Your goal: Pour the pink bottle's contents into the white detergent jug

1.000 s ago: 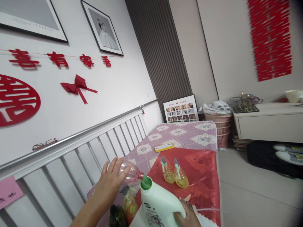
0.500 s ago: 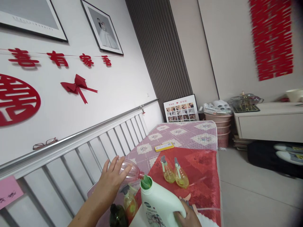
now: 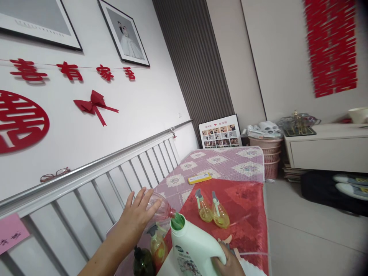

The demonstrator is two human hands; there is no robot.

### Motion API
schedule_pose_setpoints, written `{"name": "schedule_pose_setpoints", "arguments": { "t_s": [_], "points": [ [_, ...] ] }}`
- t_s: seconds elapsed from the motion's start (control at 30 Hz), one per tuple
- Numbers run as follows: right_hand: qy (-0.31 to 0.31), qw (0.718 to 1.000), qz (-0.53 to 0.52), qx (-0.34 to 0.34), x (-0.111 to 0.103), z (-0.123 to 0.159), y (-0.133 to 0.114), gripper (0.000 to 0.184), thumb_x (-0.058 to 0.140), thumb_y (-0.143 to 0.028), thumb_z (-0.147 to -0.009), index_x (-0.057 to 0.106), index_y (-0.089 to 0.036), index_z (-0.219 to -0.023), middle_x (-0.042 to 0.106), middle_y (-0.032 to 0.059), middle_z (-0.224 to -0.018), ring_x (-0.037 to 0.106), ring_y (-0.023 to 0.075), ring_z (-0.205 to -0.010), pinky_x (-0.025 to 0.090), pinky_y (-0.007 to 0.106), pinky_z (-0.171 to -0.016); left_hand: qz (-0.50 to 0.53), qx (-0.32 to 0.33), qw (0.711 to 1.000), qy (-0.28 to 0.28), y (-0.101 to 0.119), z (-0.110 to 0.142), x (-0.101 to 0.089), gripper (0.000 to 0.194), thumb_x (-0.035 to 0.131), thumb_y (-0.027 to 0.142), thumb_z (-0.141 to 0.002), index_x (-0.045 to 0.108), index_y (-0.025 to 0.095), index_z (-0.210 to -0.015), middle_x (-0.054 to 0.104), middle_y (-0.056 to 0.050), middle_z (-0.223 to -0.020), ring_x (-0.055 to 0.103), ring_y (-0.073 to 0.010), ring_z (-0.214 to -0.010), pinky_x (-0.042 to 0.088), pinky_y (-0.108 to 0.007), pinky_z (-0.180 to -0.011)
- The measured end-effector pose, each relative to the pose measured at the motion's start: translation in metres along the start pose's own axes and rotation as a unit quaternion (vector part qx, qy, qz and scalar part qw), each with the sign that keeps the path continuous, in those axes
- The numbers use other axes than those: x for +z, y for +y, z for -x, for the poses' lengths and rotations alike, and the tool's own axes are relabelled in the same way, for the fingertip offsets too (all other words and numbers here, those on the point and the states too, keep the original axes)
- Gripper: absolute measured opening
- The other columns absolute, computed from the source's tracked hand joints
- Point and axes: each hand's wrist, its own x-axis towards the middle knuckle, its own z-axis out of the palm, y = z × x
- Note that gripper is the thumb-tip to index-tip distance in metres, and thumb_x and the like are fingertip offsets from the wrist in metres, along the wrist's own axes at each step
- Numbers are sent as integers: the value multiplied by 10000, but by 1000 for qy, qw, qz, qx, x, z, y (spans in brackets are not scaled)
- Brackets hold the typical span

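Observation:
My left hand point(image 3: 140, 209) is wrapped over a clear pinkish plastic bottle point(image 3: 162, 207), tipped so its neck meets the mouth of a pale green detergent jug point(image 3: 195, 245). Inside the jug's opening a green spout shows. My right hand point(image 3: 228, 258) grips the jug's handle. Two pump bottles with yellow liquid, one pump bottle point(image 3: 204, 211) and another pump bottle point(image 3: 220, 217), stand on the red cloth point(image 3: 244, 199). Under my left forearm are a third pump bottle point(image 3: 158, 245) and a dark green bottle point(image 3: 143, 262). Whether liquid is flowing I cannot tell.
A yellow flat box point(image 3: 199, 178) lies on the purple patterned bed cover point(image 3: 218, 160). White bed rails point(image 3: 120, 188) run along the left. Beyond the bed stand pink baskets point(image 3: 270, 157), a white cabinet point(image 3: 327, 147) and a framed photo board point(image 3: 220, 132).
Almost nothing differs. My left hand and the clear bottle have shifted very slightly; the jug stays in my right hand.

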Motion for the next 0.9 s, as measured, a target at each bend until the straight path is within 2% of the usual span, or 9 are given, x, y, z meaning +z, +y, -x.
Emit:
{"name": "schedule_pose_setpoints", "arguments": {
  "t_s": [0.2, 0.33, 0.43, 0.67, 0.9],
  "points": [
    [9, 1000, -13, 4, 2, -1, 0, 323, 533, -322, -709, 779, -201, -880, 834, 72, -933, 770, 284, -923, 596, 313, -797, 1, 10, 999, -39, 1, -6, -15, 687, 583, 110, -816, 432, 391, -1424, 486, -122, -1545, 446, -376, -1425, 429, -675, -1084],
    [6, 1000, -17, 2, 3, -1, 2, 339, 525, -348, -717, 770, -196, -896, 831, 75, -957, 766, 285, -950, 595, 317, -814, 1, 19, 997, -75, 2, -11, -30, 581, 545, 197, -889, 431, 378, -1429, 466, -139, -1556, 428, -379, -1436, 417, -683, -1086],
    [-2, 1000, -29, 7, 2, -1, 0, 346, 523, -339, -719, 768, -192, -913, 830, 77, -959, 766, 280, -942, 595, 315, -818, 0, 31, 996, -87, 1, -14, -34, 563, 550, 271, -903, 416, 375, -1440, 458, -146, -1560, 422, -383, -1439, 404, -688, -1086],
    [5, 999, -43, 5, 0, -1, -3, 325, 541, -329, -703, 778, -202, -886, 832, 74, -929, 766, 283, -924, 591, 311, -810, -40, 73, 996, -28, -1, -18, -28, 542, 563, 309, -903, 428, 402, -1420, 508, -112, -1528, 469, -347, -1404, 405, -611, -1079],
    [13, 999, -39, 11, 0, 0, -4, 287, 544, -317, -696, 771, -210, -834, 833, 63, -872, 773, 273, -855, 593, 302, -745, -99, 140, 983, 59, 5, -30, -39, 337, 393, 376, -993, 528, 382, -1301, 617, -62, -1412, 550, -307, -1321, 396, -561, -1045]
  ]
}}
